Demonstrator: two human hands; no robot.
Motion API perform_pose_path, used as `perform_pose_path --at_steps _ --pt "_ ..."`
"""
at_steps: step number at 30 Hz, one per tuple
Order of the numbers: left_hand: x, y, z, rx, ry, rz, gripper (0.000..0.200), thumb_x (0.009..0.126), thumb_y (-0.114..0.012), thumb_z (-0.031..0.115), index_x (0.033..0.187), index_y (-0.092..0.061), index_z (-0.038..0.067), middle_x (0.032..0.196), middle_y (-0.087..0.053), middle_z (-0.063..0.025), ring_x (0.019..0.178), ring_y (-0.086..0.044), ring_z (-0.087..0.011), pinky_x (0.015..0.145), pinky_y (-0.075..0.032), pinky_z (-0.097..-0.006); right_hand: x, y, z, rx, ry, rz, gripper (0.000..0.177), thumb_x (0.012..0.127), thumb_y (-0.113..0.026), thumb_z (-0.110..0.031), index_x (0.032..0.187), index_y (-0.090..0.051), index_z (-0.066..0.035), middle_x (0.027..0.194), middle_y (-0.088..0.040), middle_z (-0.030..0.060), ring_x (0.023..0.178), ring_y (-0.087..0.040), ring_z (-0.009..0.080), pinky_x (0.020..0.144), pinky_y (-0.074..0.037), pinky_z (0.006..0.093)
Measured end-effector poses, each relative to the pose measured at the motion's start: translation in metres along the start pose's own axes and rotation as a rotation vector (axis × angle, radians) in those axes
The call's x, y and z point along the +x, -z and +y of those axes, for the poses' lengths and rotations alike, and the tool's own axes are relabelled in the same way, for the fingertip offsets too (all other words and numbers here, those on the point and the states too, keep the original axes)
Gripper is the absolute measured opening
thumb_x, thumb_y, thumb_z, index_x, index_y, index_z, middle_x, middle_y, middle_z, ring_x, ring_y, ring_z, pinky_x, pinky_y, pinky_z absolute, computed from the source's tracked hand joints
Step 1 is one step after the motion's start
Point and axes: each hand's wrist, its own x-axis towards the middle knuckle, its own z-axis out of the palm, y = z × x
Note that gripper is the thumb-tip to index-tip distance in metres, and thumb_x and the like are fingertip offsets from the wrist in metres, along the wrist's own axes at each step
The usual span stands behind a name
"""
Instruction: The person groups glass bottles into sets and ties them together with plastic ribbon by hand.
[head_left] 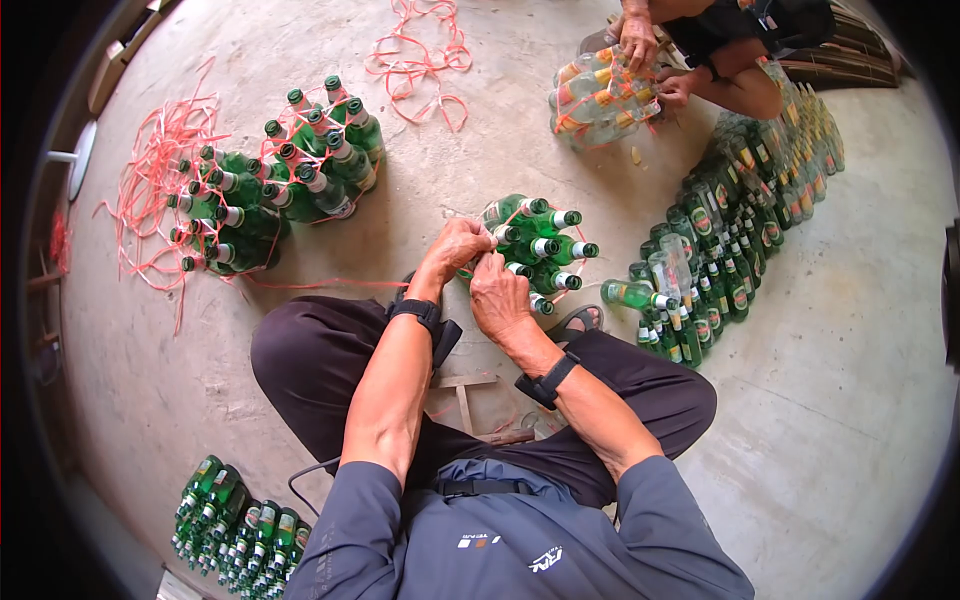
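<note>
In front of me on the floor stands a bundle of green glass bottles (546,247), with red plastic string (583,240) around their necks. My left hand (458,250) is closed at the bundle's near left side, its fingertips pinching the string. Just right of it and touching the same side, my right hand (501,297) is closed, fingers curled on the string as well. The exact grip is partly hidden by my fingers. One strand of string trails along the floor from the left towards my hands.
Tied bundles of green bottles (325,150) stand at left, beside a tangled heap of red string (165,170). Loose string (425,60) lies farther back. Rows of bottles (720,250) stand at right, more (245,525) at lower left. Another person's hands (640,40) hold a clear-bottle bundle (605,95).
</note>
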Motion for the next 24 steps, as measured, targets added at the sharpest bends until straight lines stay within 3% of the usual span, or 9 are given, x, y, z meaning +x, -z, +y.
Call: perform_pose_path --at_steps 6,8,11,13,16,20,22,24 --pt "0.0 -0.003 0.002 0.071 -0.037 -0.001 0.015 0.076 -0.064 0.012 0.065 -0.061 0.001 0.056 -0.053 -0.0007 0.049 -0.048 -0.0105 0.045 -0.039 -0.0287 -0.009 0.006 -0.018 -0.052 -0.095 -0.044 0.017 0.077 -0.054 -0.005 0.092 -0.051 0.003 0.08 -0.054 0.0154 0.057 -0.063 0.0255 0.048 -0.051 0.0353" --pt "0.0 -0.003 0.003 0.124 -0.06 0.007 0.015 0.075 -0.064 0.012 0.065 -0.062 0.001 0.056 -0.054 -0.0012 0.049 -0.049 -0.011 0.045 -0.04 -0.0292 -0.008 0.011 -0.021 -0.081 -0.1 -0.067 0.022 0.078 -0.056 -0.008 0.094 -0.051 0.005 0.081 -0.058 0.0154 0.058 -0.065 0.0229 0.051 -0.052 0.0307" --pt "-0.002 -0.003 0.008 0.262 -0.023 0.018 0.014 0.076 -0.065 0.014 0.07 -0.064 0.001 0.06 -0.055 -0.0002 0.056 -0.049 -0.0099 0.05 -0.04 -0.0282 -0.007 0.007 -0.018 -0.018 -0.203 -0.032 0.019 0.078 -0.056 -0.009 0.092 -0.05 0.003 0.081 -0.058 0.0153 0.059 -0.065 0.0242 0.052 -0.052 0.0319" --pt "-0.003 -0.002 0.009 0.297 -0.036 0.044 0.015 0.073 -0.065 0.015 0.07 -0.064 0.0 0.06 -0.056 -0.0012 0.056 -0.05 -0.0105 0.05 -0.042 -0.0286 -0.007 0.008 -0.012 0.015 -0.242 0.003 0.014 0.081 -0.053 -0.013 0.086 -0.052 -0.001 0.075 -0.058 0.0144 0.059 -0.064 0.0295 0.051 -0.051 0.0391" --pt "-0.002 -0.003 0.009 0.243 -0.007 0.063 0.014 0.069 -0.064 0.013 0.068 -0.065 -0.001 0.056 -0.055 -0.0038 0.052 -0.053 -0.0135 0.047 -0.045 -0.0314 -0.004 0.015 -0.001 -0.043 -0.217 -0.113 0.017 0.077 -0.056 -0.01 0.09 -0.052 0.001 0.082 -0.059 0.0145 0.065 -0.066 0.0262 0.056 -0.052 0.0349" --pt "-0.002 -0.004 0.011 0.378 -0.073 0.113 0.017 0.067 -0.064 0.015 0.068 -0.064 -0.002 0.056 -0.055 -0.0056 0.052 -0.054 -0.0146 0.047 -0.045 -0.0324 0.004 0.024 0.019 -0.058 -0.147 -0.175 0.014 0.078 -0.056 -0.012 0.086 -0.055 -0.002 0.082 -0.061 0.0156 0.068 -0.065 0.0278 0.06 -0.052 0.0379" --pt "-0.004 -0.007 0.017 0.404 -0.037 0.145 0.019 0.067 -0.064 0.016 0.067 -0.063 -0.003 0.055 -0.055 -0.0077 0.051 -0.054 -0.0154 0.048 -0.046 -0.0333 0.008 0.019 0.03 -0.034 -0.155 -0.167 0.014 0.077 -0.056 -0.012 0.086 -0.055 -0.002 0.08 -0.062 0.0163 0.069 -0.065 0.0287 0.061 -0.051 0.0395" --pt "-0.002 -0.005 0.015 0.363 -0.021 0.128 0.019 0.067 -0.063 0.016 0.067 -0.063 -0.003 0.055 -0.055 -0.0082 0.051 -0.054 -0.0156 0.049 -0.046 -0.0336 0.011 0.019 0.04 0.045 -0.034 -0.071 0.01 0.074 -0.055 -0.011 0.077 -0.053 -0.002 0.068 -0.061 0.0181 0.06 -0.063 0.034 0.054 -0.049 0.0438"
